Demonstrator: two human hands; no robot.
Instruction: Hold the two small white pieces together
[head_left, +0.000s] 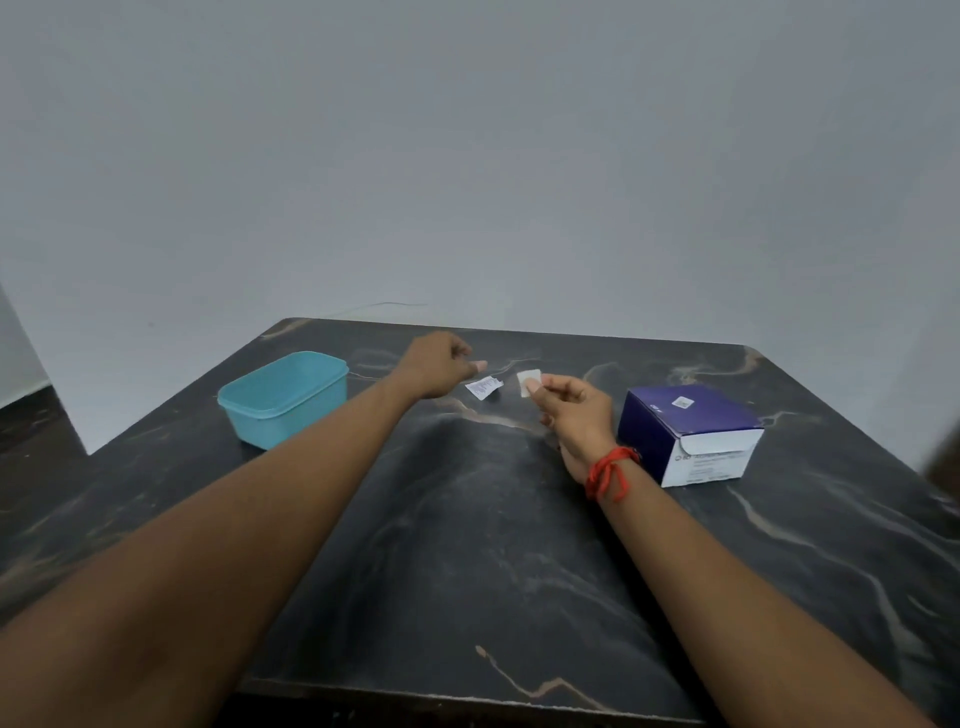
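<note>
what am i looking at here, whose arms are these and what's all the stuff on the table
This is one picture from a wide-angle camera worn on a person's head, looking forward and down, so the two bare arms belong to the wearer. No machine is involved. The right hand, with a red thread on its wrist, pinches a small white square pad in its grip. The left hand has curled fingers and hovers just beside a small printed wrapper without holding it; whether the wrapper lies on the table or is in the air I cannot tell. On the dark marbled table stand an open teal plastic tub at left and a blue and white carton at right.
</note>
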